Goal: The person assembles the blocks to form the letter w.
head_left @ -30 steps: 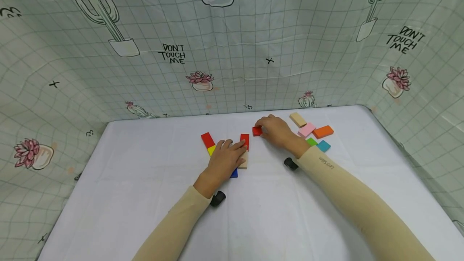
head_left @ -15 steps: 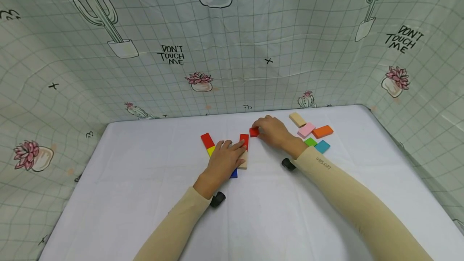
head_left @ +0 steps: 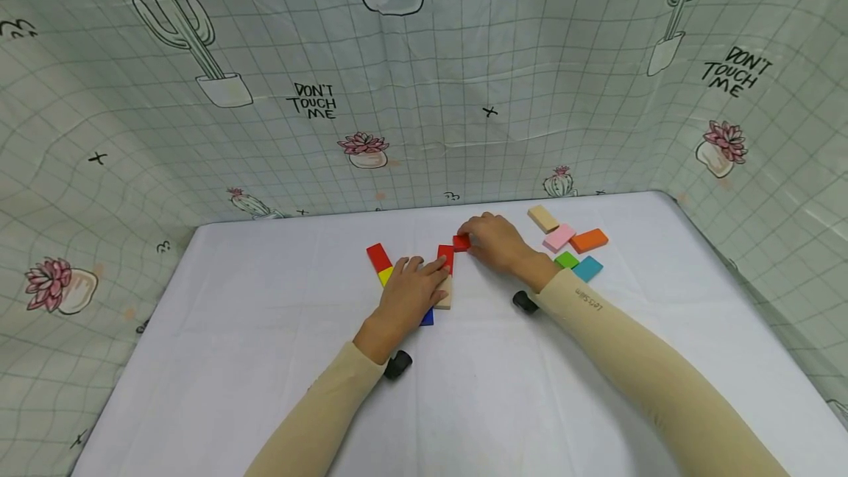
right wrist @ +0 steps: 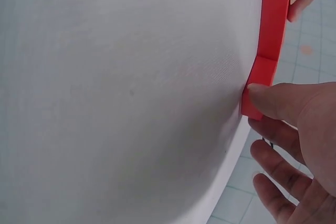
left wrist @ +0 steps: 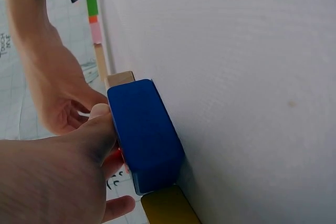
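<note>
clock bearings from the head view, centred on the left hand (head_left: pixel 405 293).

nearest, 5 o'clock: blue block (head_left: pixel 427 318). thumb lies against it in the left wrist view; a twist there would probably spoil its seams. 3 o'clock: tan block (head_left: pixel 444 296). 10 o'clock: yellow block (head_left: pixel 386 276), with the outer red block (head_left: pixel 378 256) beyond, end to end. left hand points from its wrist toward 1 o'clock, fingers spread over the blocks, grasping nothing that i can see.

farther, between 1 and 2 o'clock: inner red block (head_left: pixel 447 252), a fingertip on it, meeting the held red block (head_left: pixel 461 243) at a slight angle. main risk, i judge: too hard a push knocks the inner one askew, since only light fingertips steady it. right hand (head_left: pixel 495 241), 2 o'clock, points toward 10, pinching the held block between thumb and forefinger.

farthest, between 2 and 3 o'clock: loose green block (head_left: pixel 567 260), light-blue block (head_left: pixel 587 269), orange block (head_left: pixel 589 241), pink block (head_left: pixel 559 238), pale block (head_left: pixel 543 218). sleeve (head_left: pixel 636 363) lies near; a forearm sweep could scatter them.
</note>
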`<state>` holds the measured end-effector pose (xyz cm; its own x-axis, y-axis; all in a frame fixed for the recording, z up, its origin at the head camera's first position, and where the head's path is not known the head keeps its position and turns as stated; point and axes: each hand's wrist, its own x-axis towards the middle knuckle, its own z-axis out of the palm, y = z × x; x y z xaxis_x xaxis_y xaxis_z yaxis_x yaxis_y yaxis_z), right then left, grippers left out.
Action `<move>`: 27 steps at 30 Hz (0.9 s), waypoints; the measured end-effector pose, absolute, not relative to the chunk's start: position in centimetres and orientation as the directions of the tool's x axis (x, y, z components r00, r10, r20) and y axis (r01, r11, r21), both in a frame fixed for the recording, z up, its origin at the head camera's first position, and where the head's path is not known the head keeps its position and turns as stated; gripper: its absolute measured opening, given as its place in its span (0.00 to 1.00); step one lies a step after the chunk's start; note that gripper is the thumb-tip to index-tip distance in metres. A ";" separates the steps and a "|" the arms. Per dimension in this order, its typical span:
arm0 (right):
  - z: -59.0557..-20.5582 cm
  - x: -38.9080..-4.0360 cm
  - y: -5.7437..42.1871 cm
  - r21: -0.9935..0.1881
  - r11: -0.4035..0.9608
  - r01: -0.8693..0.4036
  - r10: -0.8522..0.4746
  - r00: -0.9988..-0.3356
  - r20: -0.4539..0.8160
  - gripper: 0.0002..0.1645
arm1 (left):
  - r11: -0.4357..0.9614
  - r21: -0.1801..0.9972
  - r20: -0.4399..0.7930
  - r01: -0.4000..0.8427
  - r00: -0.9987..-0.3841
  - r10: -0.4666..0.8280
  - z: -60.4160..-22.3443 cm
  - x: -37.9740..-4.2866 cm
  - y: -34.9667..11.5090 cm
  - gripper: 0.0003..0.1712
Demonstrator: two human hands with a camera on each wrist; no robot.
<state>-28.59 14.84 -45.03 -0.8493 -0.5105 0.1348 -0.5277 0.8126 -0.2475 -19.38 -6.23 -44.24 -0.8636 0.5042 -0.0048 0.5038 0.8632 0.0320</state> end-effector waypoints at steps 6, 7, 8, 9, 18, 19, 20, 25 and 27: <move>-44.5 -28.1 15.7 -0.253 0.826 -0.503 -0.486 -0.864 0.129 0.21 | 0.863 0.044 -0.009 0.503 -0.864 0.504 -44.3 -19.4 -6.1 0.30; -44.3 -27.9 15.9 -0.259 0.829 -0.495 -0.479 -0.869 0.127 0.21 | 0.864 0.046 -0.013 0.501 -0.865 0.502 -44.3 -19.5 -6.1 0.30; -44.1 -27.8 16.2 -0.266 0.831 -0.489 -0.474 -0.872 0.123 0.22 | 0.865 0.046 -0.019 0.499 -0.866 0.500 -44.3 -19.5 -6.1 0.30; -44.0 -27.8 16.6 -0.269 0.832 -0.484 -0.469 -0.875 0.123 0.22 | 0.866 0.044 -0.022 0.497 -0.867 0.498 -44.3 -19.5 -6.1 0.30; -42.8 -26.8 20.0 -0.277 0.830 -0.484 -0.445 -0.874 0.195 0.22 | 0.859 0.073 0.003 0.507 -0.861 0.508 -44.3 -19.5 -6.3 0.29; -42.7 -26.6 20.4 -0.278 0.829 -0.484 -0.443 -0.874 0.202 0.22 | 0.858 0.076 0.006 0.508 -0.861 0.509 -44.3 -19.5 -6.3 0.29; -42.6 -26.5 20.8 -0.278 0.830 -0.484 -0.440 -0.874 0.205 0.22 | 0.858 0.079 0.008 0.508 -0.861 0.509 -44.3 -19.5 -6.3 0.29; -42.4 -25.9 22.5 -0.290 0.847 -0.446 -0.406 -0.894 0.190 0.24 | 0.859 0.088 0.004 0.504 -0.863 0.506 -44.4 -19.5 -6.3 0.29; -42.4 -25.8 23.1 -0.293 0.858 -0.421 -0.387 -0.906 0.170 0.25 | 0.859 0.095 0.005 0.503 -0.863 0.505 -44.4 -19.5 -6.2 0.28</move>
<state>-25.80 23.12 -42.38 -0.9065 -0.3866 0.1698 -0.4210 0.8584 -0.2929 -19.48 -6.24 -44.36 -0.8630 0.5052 0.0047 0.5033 0.8589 0.0949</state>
